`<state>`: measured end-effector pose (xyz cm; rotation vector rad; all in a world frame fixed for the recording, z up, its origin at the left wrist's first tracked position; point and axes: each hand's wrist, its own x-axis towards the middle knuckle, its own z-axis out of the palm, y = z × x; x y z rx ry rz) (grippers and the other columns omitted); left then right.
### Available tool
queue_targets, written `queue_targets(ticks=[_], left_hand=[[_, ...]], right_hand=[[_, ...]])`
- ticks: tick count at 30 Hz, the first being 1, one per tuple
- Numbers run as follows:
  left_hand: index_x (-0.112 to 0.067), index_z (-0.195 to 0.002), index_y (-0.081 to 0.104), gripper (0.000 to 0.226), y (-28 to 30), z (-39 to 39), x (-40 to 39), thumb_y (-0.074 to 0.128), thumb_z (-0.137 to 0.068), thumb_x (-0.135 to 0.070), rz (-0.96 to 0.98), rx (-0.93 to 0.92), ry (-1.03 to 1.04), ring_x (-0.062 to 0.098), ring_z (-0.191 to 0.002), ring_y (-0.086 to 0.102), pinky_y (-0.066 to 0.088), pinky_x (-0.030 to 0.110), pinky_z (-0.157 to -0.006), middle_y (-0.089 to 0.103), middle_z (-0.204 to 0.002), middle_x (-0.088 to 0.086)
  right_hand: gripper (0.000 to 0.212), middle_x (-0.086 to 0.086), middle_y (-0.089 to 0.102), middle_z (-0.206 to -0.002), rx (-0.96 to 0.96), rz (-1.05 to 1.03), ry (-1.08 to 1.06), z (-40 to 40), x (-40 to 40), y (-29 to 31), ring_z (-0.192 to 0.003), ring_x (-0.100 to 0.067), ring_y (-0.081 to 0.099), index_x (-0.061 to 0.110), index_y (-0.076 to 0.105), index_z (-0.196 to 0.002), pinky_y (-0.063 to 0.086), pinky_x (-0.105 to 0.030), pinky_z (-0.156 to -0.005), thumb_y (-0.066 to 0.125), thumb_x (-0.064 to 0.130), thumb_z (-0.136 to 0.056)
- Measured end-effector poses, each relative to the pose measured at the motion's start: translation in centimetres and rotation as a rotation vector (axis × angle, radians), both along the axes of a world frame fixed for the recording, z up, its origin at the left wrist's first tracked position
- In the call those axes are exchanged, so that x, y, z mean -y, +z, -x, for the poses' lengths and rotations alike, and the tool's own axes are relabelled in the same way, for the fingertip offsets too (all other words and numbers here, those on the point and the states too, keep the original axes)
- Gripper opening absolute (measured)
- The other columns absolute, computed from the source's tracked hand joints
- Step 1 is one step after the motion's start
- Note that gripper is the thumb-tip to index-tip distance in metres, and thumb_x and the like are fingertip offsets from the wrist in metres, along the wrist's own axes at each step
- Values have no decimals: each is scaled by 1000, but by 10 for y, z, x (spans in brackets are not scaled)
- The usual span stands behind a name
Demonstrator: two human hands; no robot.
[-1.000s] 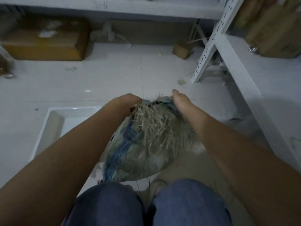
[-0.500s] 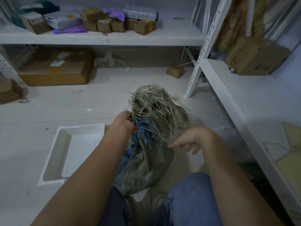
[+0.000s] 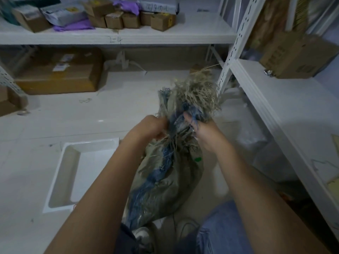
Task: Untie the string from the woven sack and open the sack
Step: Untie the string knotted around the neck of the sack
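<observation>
A grey-green woven sack (image 3: 170, 182) with a blue stripe stands upright on the floor between my knees. Its frayed straw-coloured top (image 3: 198, 92) flares above a gathered neck. My left hand (image 3: 148, 128) grips the neck from the left, fingers closed on the fabric. My right hand (image 3: 203, 132) grips the neck from the right, with loose blue threads over its fingers. Frayed fibres at the neck hide any string, so I cannot tell where it runs.
A white rectangular tray (image 3: 60, 173) lies on the floor to the left. A large cardboard box (image 3: 60, 76) sits under the back shelf (image 3: 119, 36), which carries small boxes. A white metal rack (image 3: 271, 114) stands close on the right with a cardboard box on it.
The sack has been raised upright and its frayed top now points up and away. My right hand has come back onto the neck; half a second ago it hung free beside it.
</observation>
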<state>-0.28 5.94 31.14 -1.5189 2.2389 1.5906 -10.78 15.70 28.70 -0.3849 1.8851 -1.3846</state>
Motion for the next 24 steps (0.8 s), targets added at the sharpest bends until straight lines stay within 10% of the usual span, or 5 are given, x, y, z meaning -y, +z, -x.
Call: queue_targets(ticks=[7, 14, 24], left_hand=[[-16, -151, 20, 103, -14, -23, 31, 71, -71, -55, 26, 67, -287, 24, -142, 31, 30, 35, -111, 26, -157, 5], [-18, -120, 62, 72, -15, -11, 22, 81, -59, -50, 46, -323, -247, 10, -102, 66, 51, 35, -99, 70, -113, -6], [-17, -86, 67, 22, -10, 5, 18, 81, -71, -21, 117, -619, 189, -16, -49, 59, 49, 2, -50, 65, -74, -13]], right_hand=[[43, -13, 51, -140, 313, 251, -152, 16, 7, -3, -129, -30, 48, 9, 53, -130, 38, -50, -108, 57, 24, -91], [26, -11, 66, -103, 229, 303, -101, 9, 25, 13, -95, -25, 64, 7, 57, -113, 54, -38, -85, 44, 19, -94], [63, 8, 53, -120, -388, -168, 145, 10, -12, 43, -112, -11, 50, 24, 50, -121, 41, -29, -94, 67, 58, -72]])
